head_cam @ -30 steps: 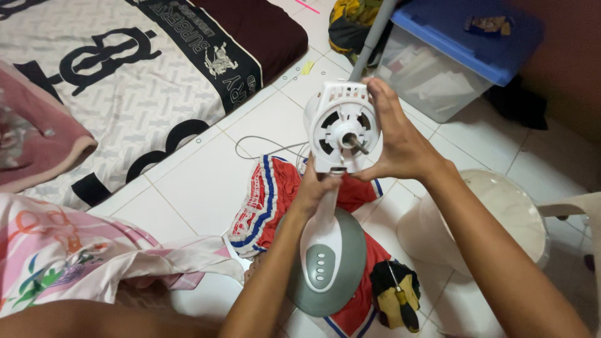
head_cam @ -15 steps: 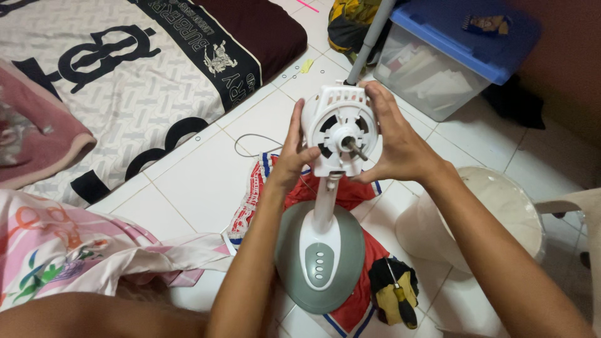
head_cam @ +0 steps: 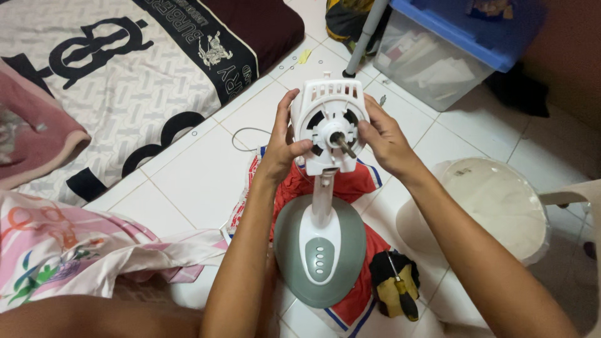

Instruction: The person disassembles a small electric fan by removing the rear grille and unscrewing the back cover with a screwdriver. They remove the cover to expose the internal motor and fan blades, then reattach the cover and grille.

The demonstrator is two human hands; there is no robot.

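A small desk fan without blade or guard stands on the tiled floor. Its white motor housing (head_cam: 328, 103) faces me, a bare metal shaft (head_cam: 344, 144) poking out of the middle. My left hand (head_cam: 282, 147) grips the housing's left side, thumb on its front face. My right hand (head_cam: 383, 139) holds the right side, fingers close to the shaft. A white neck runs down to the grey oval base (head_cam: 320, 250) with a column of buttons.
Red, white and blue shorts (head_cam: 275, 191) lie under the fan. A yellow-handled screwdriver (head_cam: 400, 294) rests on a dark cloth. A white plastic stool (head_cam: 501, 206) stands right, a blue-lidded storage box (head_cam: 438, 56) behind, a patterned mattress (head_cam: 125, 81) left.
My left hand rose from the fan's neck to the left side of the motor housing. The right hand shifted slightly lower on the housing's right side.
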